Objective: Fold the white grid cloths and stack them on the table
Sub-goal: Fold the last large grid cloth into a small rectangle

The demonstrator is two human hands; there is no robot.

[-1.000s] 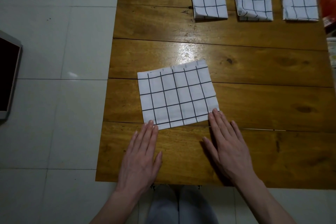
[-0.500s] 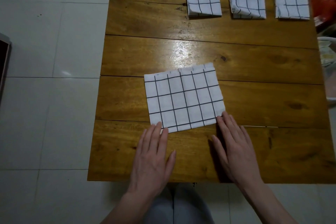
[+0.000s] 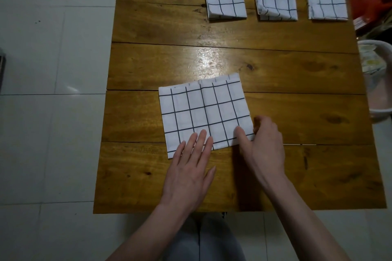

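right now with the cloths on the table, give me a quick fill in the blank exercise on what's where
1. Along the table's far edge lie ____ folded cloths in a row.
2. The left hand rests with straight fingers on the near cloth's ____ edge.
3. The right hand pinches the near cloth at its near-____ corner.
4. The near cloth is white with a dark ____ pattern.

Missing words: three; near; right; grid
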